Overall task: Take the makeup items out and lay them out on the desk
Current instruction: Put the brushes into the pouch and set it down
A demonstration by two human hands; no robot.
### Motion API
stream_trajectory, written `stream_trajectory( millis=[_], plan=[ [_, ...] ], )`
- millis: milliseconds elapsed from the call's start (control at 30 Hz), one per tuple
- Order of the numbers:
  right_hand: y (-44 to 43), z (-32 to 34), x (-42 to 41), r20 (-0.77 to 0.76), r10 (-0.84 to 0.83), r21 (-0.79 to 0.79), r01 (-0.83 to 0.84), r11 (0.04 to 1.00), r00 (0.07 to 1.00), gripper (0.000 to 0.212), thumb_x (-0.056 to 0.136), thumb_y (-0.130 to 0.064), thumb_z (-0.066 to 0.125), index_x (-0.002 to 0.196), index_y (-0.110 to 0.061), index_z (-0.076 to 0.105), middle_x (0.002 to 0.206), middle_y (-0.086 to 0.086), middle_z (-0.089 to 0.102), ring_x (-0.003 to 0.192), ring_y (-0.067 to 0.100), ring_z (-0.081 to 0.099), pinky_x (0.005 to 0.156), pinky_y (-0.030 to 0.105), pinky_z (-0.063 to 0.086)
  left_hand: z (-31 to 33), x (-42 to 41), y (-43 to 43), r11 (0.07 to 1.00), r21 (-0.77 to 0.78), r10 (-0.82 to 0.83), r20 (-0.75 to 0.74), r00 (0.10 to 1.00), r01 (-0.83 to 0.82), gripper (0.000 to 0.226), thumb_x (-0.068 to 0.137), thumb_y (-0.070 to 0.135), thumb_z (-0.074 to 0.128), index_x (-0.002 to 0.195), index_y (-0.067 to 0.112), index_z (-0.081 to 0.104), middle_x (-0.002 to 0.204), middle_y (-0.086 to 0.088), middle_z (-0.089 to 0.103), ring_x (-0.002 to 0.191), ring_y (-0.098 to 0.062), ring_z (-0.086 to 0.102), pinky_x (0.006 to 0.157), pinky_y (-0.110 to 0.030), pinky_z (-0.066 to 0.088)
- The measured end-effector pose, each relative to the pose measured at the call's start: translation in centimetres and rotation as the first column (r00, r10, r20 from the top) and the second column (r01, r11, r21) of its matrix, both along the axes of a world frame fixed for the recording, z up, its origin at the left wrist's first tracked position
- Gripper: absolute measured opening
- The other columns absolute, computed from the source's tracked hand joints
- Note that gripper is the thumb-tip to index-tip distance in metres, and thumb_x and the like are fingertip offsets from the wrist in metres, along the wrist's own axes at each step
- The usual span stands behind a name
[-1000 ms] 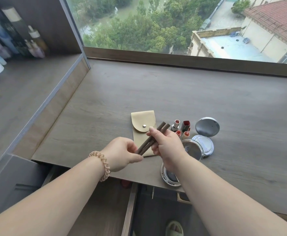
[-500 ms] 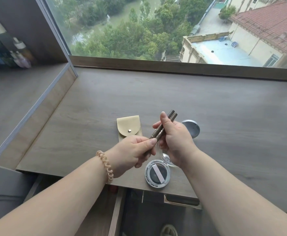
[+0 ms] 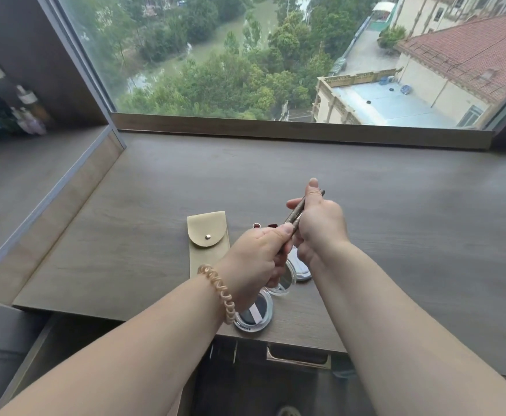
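Observation:
Both hands hold two thin brown makeup pencils [image 3: 297, 212] together above the wooden desk [image 3: 395, 235]. My left hand [image 3: 256, 259] grips their lower ends; my right hand [image 3: 320, 226] pinches their upper part. A beige snap pouch [image 3: 207, 238] lies flat just left of the hands. An open round compact [image 3: 254, 315] sits at the desk's front edge under my left wrist. More silver compacts [image 3: 293, 273] and lipstick tops [image 3: 257, 226] are mostly hidden behind the hands.
A raised side shelf [image 3: 20, 181] at the left carries blurred bottles [image 3: 29, 115]. A large window [image 3: 275, 55] runs along the desk's back edge. An open drawer [image 3: 298, 355] shows below the front edge.
Both hands have lifted the pencils higher and slightly farther out over the desk. The hands now cover most of the compacts and lipsticks. The camera view has tilted upward.

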State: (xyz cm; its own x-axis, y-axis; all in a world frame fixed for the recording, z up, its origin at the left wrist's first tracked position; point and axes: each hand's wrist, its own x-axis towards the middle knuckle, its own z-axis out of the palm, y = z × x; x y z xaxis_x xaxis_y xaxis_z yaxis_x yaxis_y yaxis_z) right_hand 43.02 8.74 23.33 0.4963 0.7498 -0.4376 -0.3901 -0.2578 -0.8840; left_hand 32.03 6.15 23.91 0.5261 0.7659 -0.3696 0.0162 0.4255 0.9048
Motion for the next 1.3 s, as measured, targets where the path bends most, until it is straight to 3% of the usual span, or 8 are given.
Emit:
stream_trajectory(
  millis=[167, 467, 600, 700, 867, 1067, 1200, 1300],
  plan=[
    [1.5, -0.5, 1.6, -0.042, -0.070, -0.013, 0.070, 0.997, 0.997, 0.055, 0.095, -0.049, 0.043, 0.067, -0.004, 0.056, 0.059, 0.009, 0.048, 0.051, 0.023, 0.044, 0.049, 0.033, 0.037, 1.2, 2.2, 0.4, 1.000, -0.006, 0.012, -0.040, 0.999, -0.012, 0.042, 0.101, 0.031, 0.036, 0.062, 0.016, 0.039, 0.042, 0.009, 0.024, 0.035, -0.005, 0.016, 0.035, -0.017, 0.013],
    [-1.4, -1.5, 18.3, 0.086, -0.521, -0.195, 0.528, 0.827, 0.849, 0.054, 0.091, -0.060, 0.038, 0.062, -0.016, 0.050, 0.056, -0.001, 0.036, 0.034, 0.012, 0.025, 0.037, 0.012, 0.021, -0.7, -3.3, -3.2, 0.999, -0.024, 0.042, -0.109, 0.993, -0.045, 0.042, 0.097, 0.029, 0.043, 0.058, 0.015, 0.041, 0.050, -0.001, 0.021, 0.038, -0.012, 0.020, 0.037, -0.020, 0.019],
    [-3.6, -4.0, 16.5, 0.170, -0.345, -0.089, 0.363, 0.928, 0.923, 0.046, 0.093, -0.052, 0.048, 0.066, -0.015, 0.056, 0.063, 0.001, 0.048, 0.035, 0.009, 0.041, 0.033, 0.014, 0.034, -2.5, -3.2, -1.7, 0.974, -0.131, 0.174, -0.086, 0.981, -0.184, 0.039, 0.098, 0.033, 0.042, 0.065, 0.014, 0.046, 0.049, 0.003, 0.031, 0.038, -0.009, 0.027, 0.038, -0.019, 0.023],
    [-4.7, -7.3, 12.7, 0.321, -0.157, 0.070, 0.142, 0.987, 0.934, 0.018, 0.093, -0.024, 0.058, 0.078, -0.016, 0.062, 0.079, 0.005, 0.061, 0.054, 0.007, 0.062, 0.061, 0.024, 0.057, -2.4, -1.3, -1.3, 0.990, -0.103, 0.084, -0.090, 0.992, -0.093, 0.038, 0.098, 0.033, 0.043, 0.066, 0.014, 0.049, 0.049, 0.002, 0.037, 0.038, -0.010, 0.031, 0.039, -0.020, 0.025],
    [-6.5, -12.1, 8.9, 0.896, 0.282, -0.165, -0.331, 0.929, 0.344, 0.028, 0.080, 0.007, 0.062, 0.106, -0.002, 0.069, 0.116, 0.019, 0.058, 0.101, 0.028, 0.060, 0.090, 0.014, 0.036, -3.0, 0.5, -0.5, 0.998, -0.054, 0.025, -0.165, 0.986, -0.034, 0.035, 0.098, 0.030, 0.045, 0.071, 0.011, 0.055, 0.047, 0.004, 0.043, 0.037, -0.009, 0.036, 0.039, -0.019, 0.028],
    [-7.8, -14.2, 8.2, 0.802, 0.578, -0.463, -0.454, 0.761, 0.151, 0.067, 0.086, -0.023, 0.061, 0.144, -0.006, 0.032, 0.156, 0.005, 0.017, 0.142, 0.018, 0.024, 0.114, 0.028, 0.023, -4.1, 1.7, -0.4, 0.997, -0.068, 0.021, -0.226, 0.974, -0.037, 0.032, 0.099, 0.026, 0.044, 0.075, 0.011, 0.058, 0.049, 0.005, 0.045, 0.040, -0.008, 0.040, 0.041, -0.020, 0.030],
    [-7.7, -14.5, 7.7, 0.763, 0.627, -0.505, -0.461, 0.730, 0.157, 0.076, 0.090, -0.030, 0.056, 0.149, -0.005, 0.017, 0.160, -0.002, -0.005, 0.146, 0.013, 0.010, 0.115, 0.025, 0.015, -4.7, 1.9, -0.5, 0.997, -0.063, 0.024, -0.238, 0.971, -0.040, 0.031, 0.099, 0.026, 0.043, 0.077, 0.010, 0.059, 0.049, 0.004, 0.045, 0.040, -0.008, 0.040, 0.042, -0.020, 0.031],
    [-7.6, -13.5, 7.9, 0.839, 0.466, -0.335, -0.408, 0.849, 0.282, 0.063, 0.088, -0.027, 0.058, 0.142, -0.002, 0.037, 0.155, 0.010, 0.021, 0.142, 0.018, 0.023, 0.110, 0.016, 0.014, -4.9, 2.0, -0.5, 0.998, -0.056, 0.011, -0.238, 0.971, -0.025, 0.031, 0.099, 0.026, 0.044, 0.078, 0.011, 0.059, 0.049, 0.005, 0.046, 0.040, -0.007, 0.040, 0.042, -0.020, 0.032]
  ],
)
